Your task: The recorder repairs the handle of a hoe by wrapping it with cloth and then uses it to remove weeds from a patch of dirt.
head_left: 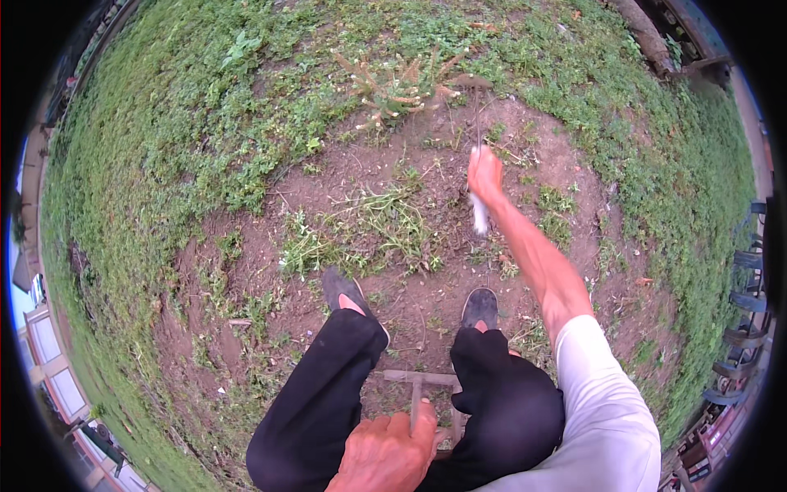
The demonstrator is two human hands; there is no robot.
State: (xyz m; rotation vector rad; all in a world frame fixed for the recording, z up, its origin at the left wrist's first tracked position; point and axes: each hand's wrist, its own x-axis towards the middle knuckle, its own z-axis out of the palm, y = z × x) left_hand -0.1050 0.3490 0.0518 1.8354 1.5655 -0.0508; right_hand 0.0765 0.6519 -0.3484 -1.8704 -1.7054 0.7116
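Brown bare soil (426,303) fills the middle of what I see from the head camera, with green ground cover (188,139) ringing it on all sides. I take the spiky plant (402,88) at the far edge of the soil as my landmark.

My right hand (485,175) is stretched out on a bare forearm and sits just short of that plant, a little to its right. Its fingers (479,162) are closed tight around a thin long-handled tool (477,123); the shaft runs from the fist up toward the plant, and its head (471,81) lies just beside the plant's right side. A pale, blurred end (479,215) sticks out below the fist.

My left hand (385,455) is well apart from the plant, low between my knees, resting on a small wooden stool (420,379). Its fingers are curled together against the wood, though I cannot tell whether they truly grip it.

A heap of pulled weeds (361,230) lies on the soil between the plant and my two dark shoes (344,289). Black trousers (316,410) cover both legs, and a white sleeve (607,394) covers my right upper arm.
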